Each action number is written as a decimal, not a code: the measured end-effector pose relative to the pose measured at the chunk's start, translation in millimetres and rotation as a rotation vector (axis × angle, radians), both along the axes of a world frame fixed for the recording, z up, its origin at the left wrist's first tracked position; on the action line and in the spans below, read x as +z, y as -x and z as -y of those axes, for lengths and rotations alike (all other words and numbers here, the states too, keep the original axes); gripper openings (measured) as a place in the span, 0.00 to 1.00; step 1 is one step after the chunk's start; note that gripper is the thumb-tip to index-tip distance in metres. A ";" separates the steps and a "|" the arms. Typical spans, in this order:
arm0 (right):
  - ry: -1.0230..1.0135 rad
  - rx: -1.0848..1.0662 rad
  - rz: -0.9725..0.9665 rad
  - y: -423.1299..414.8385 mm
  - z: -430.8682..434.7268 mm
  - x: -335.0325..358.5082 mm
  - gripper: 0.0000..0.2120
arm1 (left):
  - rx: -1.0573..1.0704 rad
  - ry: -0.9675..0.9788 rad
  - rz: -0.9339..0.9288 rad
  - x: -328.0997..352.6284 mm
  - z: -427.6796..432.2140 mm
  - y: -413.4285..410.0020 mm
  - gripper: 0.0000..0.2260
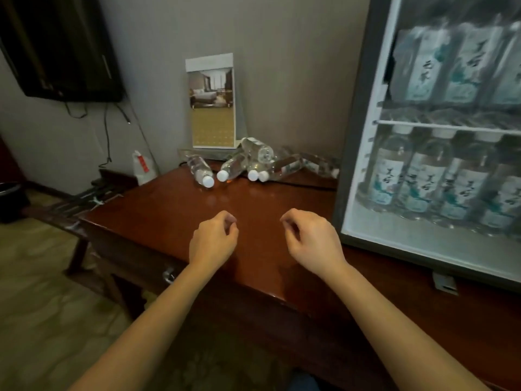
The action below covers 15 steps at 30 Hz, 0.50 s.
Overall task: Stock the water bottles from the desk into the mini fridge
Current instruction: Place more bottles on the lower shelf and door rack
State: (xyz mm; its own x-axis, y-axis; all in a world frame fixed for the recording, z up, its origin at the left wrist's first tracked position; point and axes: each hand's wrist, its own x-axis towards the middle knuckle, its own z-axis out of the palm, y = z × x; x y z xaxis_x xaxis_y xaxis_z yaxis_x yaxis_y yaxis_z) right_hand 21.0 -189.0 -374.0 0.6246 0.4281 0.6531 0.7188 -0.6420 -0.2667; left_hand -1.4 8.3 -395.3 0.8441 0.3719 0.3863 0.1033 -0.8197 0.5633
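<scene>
The left hand [214,239] and the right hand [311,239] are both over the near part of the desk [158,210]. They are side by side and a little apart, with the backs up. On each, the fingers are loosely curled toward the thumb and nothing is between them (neither touches a bottle).

At twelve o'clock from the hands, well apart from them at the desk's far edge, lie the water bottles [248,162]. They are in a loose heap on their sides, most with their white caps pointing toward the person. One bottle [200,170] lies alone at the heap's nine o'clock side, and another rests on top of the pile.

Just behind the heap a display card [212,108] with a room photo stands upright against the wall.

At two to three o'clock from the right hand the mini fridge [356,142] stands on the desk. Labelled bottles [423,179] stand upright in rows above and below its wire shelf [451,127], though that area is blurred.

At ten o'clock a dark television [56,43] is mounted on the wall with cables hanging beneath it. A white bag [143,167] sits off the desk's far left corner.
</scene>
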 end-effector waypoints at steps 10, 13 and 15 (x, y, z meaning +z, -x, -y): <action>0.123 0.038 -0.139 -82.3 -94.6 -1.8 0.08 | 0.086 -0.050 -0.121 -11.6 -67.9 -45.8 0.11; 0.164 0.031 -0.188 -106.9 -118.8 -5.6 0.10 | 0.113 -0.091 -0.127 -11.4 -78.1 -66.7 0.11; 0.201 0.015 -0.226 -124.9 -132.8 -8.8 0.11 | 0.126 -0.120 -0.133 -9.4 -82.5 -83.7 0.12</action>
State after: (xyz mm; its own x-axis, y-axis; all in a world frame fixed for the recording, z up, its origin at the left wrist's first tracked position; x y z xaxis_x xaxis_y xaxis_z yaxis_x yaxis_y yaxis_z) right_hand 145.9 -56.2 -382.8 0.7371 0.5449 0.3998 0.6655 -0.6880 -0.2893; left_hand 82.3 90.7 -404.7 0.8405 0.4357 0.3220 0.2761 -0.8559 0.4373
